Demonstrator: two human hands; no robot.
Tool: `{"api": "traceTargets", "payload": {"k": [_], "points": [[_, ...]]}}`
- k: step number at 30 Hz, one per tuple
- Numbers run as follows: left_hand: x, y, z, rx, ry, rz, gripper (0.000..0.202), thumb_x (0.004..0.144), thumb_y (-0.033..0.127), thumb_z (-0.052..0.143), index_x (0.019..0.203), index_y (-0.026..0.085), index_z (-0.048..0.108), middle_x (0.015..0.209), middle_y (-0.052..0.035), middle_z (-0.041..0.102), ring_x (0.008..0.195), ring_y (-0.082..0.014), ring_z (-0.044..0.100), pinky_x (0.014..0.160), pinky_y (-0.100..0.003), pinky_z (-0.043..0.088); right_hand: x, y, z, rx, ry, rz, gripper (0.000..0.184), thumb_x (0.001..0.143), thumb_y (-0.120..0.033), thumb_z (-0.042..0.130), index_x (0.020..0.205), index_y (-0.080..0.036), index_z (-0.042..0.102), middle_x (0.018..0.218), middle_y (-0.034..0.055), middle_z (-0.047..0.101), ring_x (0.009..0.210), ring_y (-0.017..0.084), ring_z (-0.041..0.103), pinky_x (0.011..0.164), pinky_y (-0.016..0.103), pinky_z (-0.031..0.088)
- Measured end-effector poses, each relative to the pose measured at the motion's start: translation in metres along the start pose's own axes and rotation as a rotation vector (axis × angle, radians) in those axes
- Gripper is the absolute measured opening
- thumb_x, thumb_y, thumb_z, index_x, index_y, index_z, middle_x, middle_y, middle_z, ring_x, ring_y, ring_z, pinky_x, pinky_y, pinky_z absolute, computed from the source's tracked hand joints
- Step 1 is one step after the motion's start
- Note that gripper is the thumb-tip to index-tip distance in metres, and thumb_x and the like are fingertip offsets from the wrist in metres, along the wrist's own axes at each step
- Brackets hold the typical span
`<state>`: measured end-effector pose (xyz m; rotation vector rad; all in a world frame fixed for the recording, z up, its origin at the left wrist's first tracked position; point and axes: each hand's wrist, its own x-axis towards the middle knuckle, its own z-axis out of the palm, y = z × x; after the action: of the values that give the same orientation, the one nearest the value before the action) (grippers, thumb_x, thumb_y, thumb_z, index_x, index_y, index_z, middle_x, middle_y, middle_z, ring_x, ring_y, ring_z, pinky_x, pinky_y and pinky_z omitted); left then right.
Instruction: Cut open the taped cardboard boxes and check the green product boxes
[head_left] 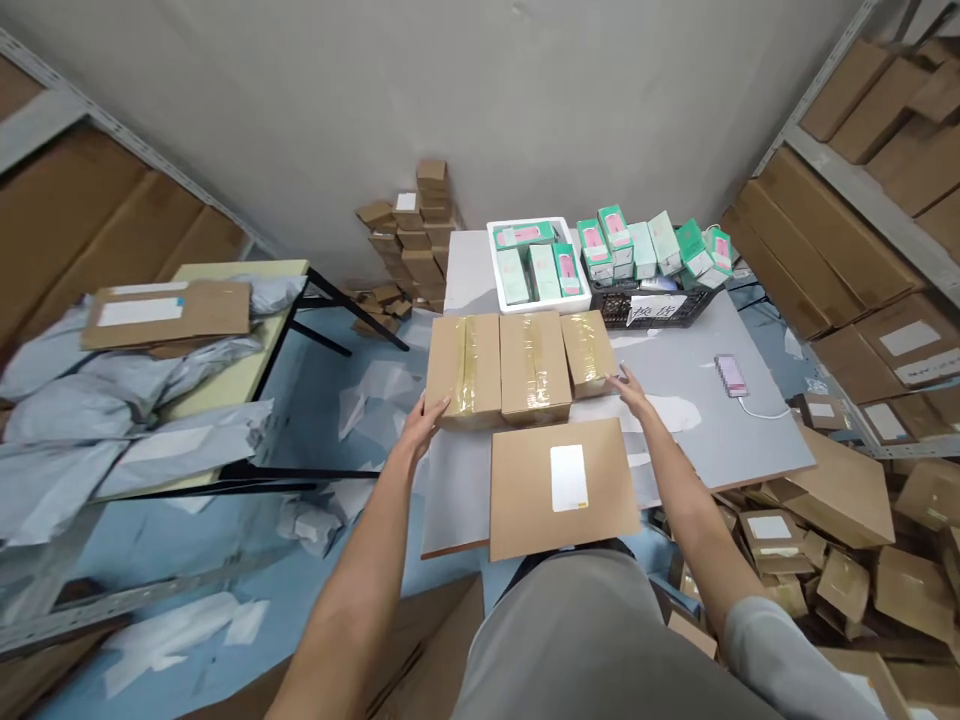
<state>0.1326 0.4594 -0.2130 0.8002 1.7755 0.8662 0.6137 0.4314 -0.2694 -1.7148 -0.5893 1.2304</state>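
**Head view, packing bench, read left to right.** At far left a side table (247, 372) carries grey mailer bags (90, 420) and a flat labelled parcel (169, 312). A stack of small cartons (420, 235) stands against the back wall.

On the bench (705, 430) three tape-sealed cartons sit side by side in a row, touching one another: left carton (465, 368), middle carton (534, 365) and the smaller right carton (589, 350).

The left hand (424, 420) is open, with its fingers laid flat on the near left corner of the left carton and closed round nothing. The right hand (634, 390) is likewise open, fingers straight. Its fingertips are at the near right corner of the right carton; whether they press or only brush it cannot be told. Nearer the person lies a flat carton (525, 500) with a white label, apart from the row.

Behind the row are a white tray (540, 305) and a black crate (611, 305), both holding green product boxes (637, 250). To the right are a phone (730, 375) on its cable and the shelving (847, 180) stacked with cartons.

*Handling note.* With the row bracketed at both ends, equal inward pressure from flat palms would probably keep the three cartons aligned. The smaller right carton looks likeliest to twist out, so that hand is best set low on its side face.
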Motion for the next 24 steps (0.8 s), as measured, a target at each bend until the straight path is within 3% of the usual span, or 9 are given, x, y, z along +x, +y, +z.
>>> {"api": "traceTargets", "payload": {"k": [3, 7, 10, 13, 20, 22, 24], "points": [[-0.003, -0.004, 0.010, -0.010, 0.006, -0.044, 0.077, 0.076, 0.056, 0.101, 0.140, 0.028, 0.070, 0.157, -0.0180, 0.071, 0.152, -0.0381, 0.063, 0.123, -0.058, 0.054, 0.015, 0.013, 0.013, 0.013, -0.085, 0.028, 0.101, 0.070, -0.064, 0.097, 0.155, -0.020, 0.066, 0.139, 0.0183, 0.080, 0.125, 0.032, 0.073, 0.106, 0.047, 0.060], [-0.009, -0.017, 0.016, -0.008, -0.062, -0.093, 0.087, 0.067, 0.064, 0.103, 0.141, 0.031, 0.069, 0.163, -0.0157, 0.067, 0.153, -0.0387, 0.062, 0.123, -0.060, 0.055, 0.021, 0.027, 0.002, 0.030, -0.131, 0.006, 0.104, 0.067, -0.071, 0.093, 0.156, -0.024, 0.065, 0.150, 0.0162, 0.075, 0.129, 0.032, 0.070, 0.105, 0.042, 0.060], [-0.015, -0.026, 0.026, 0.004, -0.092, -0.078, 0.095, 0.063, 0.070, 0.103, 0.143, 0.032, 0.070, 0.165, -0.0160, 0.066, 0.153, -0.0405, 0.061, 0.121, -0.057, 0.058, 0.026, 0.034, -0.019, 0.031, -0.160, -0.055, 0.096, 0.068, -0.073, 0.089, 0.148, -0.023, 0.070, 0.146, 0.0157, 0.077, 0.127, 0.031, 0.070, 0.106, 0.043, 0.059], [-0.022, -0.026, 0.050, 0.041, -0.134, -0.053, 0.102, 0.058, 0.074, 0.103, 0.143, 0.026, 0.072, 0.158, -0.0183, 0.071, 0.147, -0.0413, 0.066, 0.116, -0.053, 0.062, 0.036, 0.039, -0.047, 0.026, -0.110, -0.079, 0.088, 0.071, -0.070, 0.084, 0.144, -0.022, 0.072, 0.142, 0.0150, 0.079, 0.127, 0.031, 0.070, 0.108, 0.043, 0.059], [-0.024, 0.006, 0.117, 0.198, -0.299, 0.157, 0.104, 0.056, 0.082, 0.097, 0.134, 0.015, 0.077, 0.128, -0.0164, 0.085, 0.127, -0.0397, 0.076, 0.118, -0.052, 0.059, 0.079, 0.037, -0.111, -0.053, -0.047, -0.116, 0.088, 0.076, -0.072, 0.079, 0.147, -0.020, 0.069, 0.146, 0.0160, 0.078, 0.133, 0.030, 0.069, 0.112, 0.042, 0.057], [-0.026, 0.010, 0.126, 0.244, -0.305, 0.183, 0.109, 0.059, 0.086, 0.094, 0.140, 0.015, 0.075, 0.129, -0.0167, 0.085, 0.131, -0.0407, 0.075, 0.120, -0.053, 0.058, 0.085, 0.038, -0.123, -0.079, -0.084, -0.126, 0.091, 0.077, -0.072, 0.079, 0.150, -0.019, 0.068, 0.151, 0.0174, 0.075, 0.137, 0.030, 0.068, 0.115, 0.042, 0.055], [-0.030, 0.006, 0.126, 0.297, -0.229, 0.222, 0.112, 0.064, 0.087, 0.092, 0.148, 0.015, 0.071, 0.138, -0.0189, 0.082, 0.142, -0.0421, 0.070, 0.127, -0.055, 0.051, 0.082, 0.047, -0.136, -0.170, -0.090, -0.116, 0.097, 0.077, -0.072, 0.081, 0.155, -0.017, 0.065, 0.156, 0.0193, 0.071, 0.143, 0.032, 0.065, 0.119, 0.042, 0.053]]}}
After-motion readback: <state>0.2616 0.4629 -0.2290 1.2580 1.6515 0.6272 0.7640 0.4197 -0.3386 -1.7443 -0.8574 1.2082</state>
